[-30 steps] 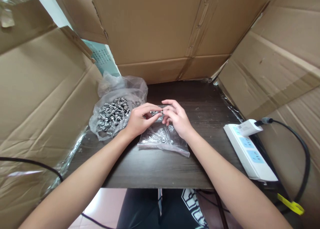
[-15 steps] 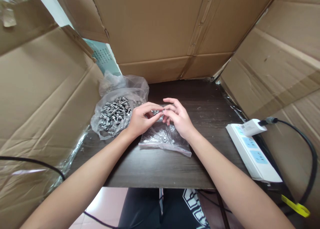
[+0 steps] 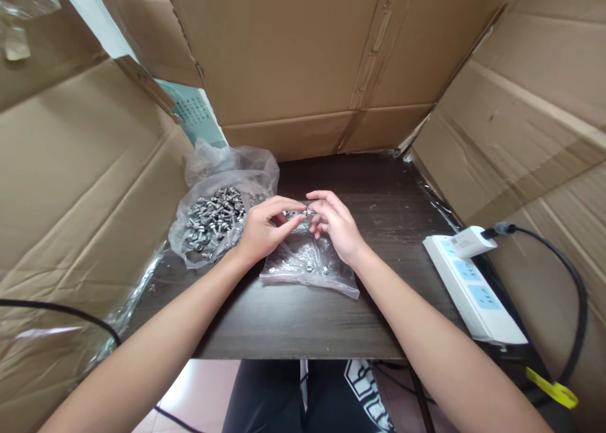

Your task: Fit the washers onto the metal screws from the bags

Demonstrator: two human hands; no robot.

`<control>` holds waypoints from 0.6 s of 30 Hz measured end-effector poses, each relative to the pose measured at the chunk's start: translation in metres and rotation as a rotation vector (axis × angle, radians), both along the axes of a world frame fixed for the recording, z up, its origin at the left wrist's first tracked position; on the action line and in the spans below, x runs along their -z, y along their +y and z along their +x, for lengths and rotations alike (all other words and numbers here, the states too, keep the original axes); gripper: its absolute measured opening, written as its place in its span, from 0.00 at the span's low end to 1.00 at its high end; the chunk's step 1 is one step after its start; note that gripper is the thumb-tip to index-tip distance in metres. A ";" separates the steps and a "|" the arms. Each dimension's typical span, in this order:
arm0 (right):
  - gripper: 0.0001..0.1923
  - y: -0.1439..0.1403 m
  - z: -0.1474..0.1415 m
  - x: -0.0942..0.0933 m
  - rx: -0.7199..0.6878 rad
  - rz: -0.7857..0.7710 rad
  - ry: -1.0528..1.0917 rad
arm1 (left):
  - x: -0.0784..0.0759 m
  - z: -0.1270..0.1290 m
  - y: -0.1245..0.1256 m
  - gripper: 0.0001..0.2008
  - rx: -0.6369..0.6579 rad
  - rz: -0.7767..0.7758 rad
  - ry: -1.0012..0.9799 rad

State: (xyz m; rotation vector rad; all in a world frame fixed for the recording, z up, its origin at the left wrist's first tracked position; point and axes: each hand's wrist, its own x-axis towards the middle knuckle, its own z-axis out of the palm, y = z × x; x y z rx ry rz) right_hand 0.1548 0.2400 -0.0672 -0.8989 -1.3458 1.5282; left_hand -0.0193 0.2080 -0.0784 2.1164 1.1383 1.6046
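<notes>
head view, hands: left hand (image 3: 262,230) and right hand (image 3: 335,226) meet over the middle of the desk (image 3: 293,313), fingertips almost touching.
left fingers: thumb and forefinger pinched on one end of a small metal screw (image 3: 297,214); other fingers curled under.
right fingers: thumb and first fingers pinched on the other end of the same screw; whether a nut sits on it, too small to tell.
screw position: held in the air between both hands, just above the far edge of the small bag (image 3: 308,266).
small bag: clear plastic, flat on the desk under and just in front of the hands; a few loose metal bits show through it. Right wrist hangs over its right part.
big bag: open clear plastic bag of screws (image 3: 214,218), left of the left hand, touching or nearly touching the knuckles; heap of silver screws inside.
desk: dark wood grain, near edge runs across the lower frame.
power strip: white strip (image 3: 472,286) on the right edge of the desk, well apart from the hands; a white plug (image 3: 469,241) sits in its far end, black cable (image 3: 570,288) loops off to the right.
surround: cardboard sheets (image 3: 303,54) stand behind and on both sides of the desk; left one (image 3: 80,187) leans in beside the big bag.
below desk: dark clothing with white print (image 3: 364,389) at the near edge.
left floor side: thin black wire (image 3: 61,308) crosses the cardboard.
</notes>
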 end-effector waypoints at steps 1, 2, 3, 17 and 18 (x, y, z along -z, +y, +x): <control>0.16 0.000 0.000 0.000 -0.016 0.012 -0.002 | 0.000 0.000 0.000 0.06 0.000 -0.001 0.004; 0.16 0.000 0.000 0.000 -0.037 0.024 -0.009 | 0.000 0.000 0.000 0.06 0.001 -0.003 0.010; 0.16 0.000 0.000 0.000 -0.057 0.033 -0.019 | 0.000 0.000 0.000 0.06 0.004 -0.004 0.018; 0.19 -0.002 0.000 0.000 -0.051 0.044 0.001 | 0.000 0.000 -0.001 0.06 0.013 0.006 0.032; 0.20 -0.001 0.000 0.000 -0.055 0.049 0.000 | 0.000 0.000 -0.001 0.06 0.013 0.006 0.032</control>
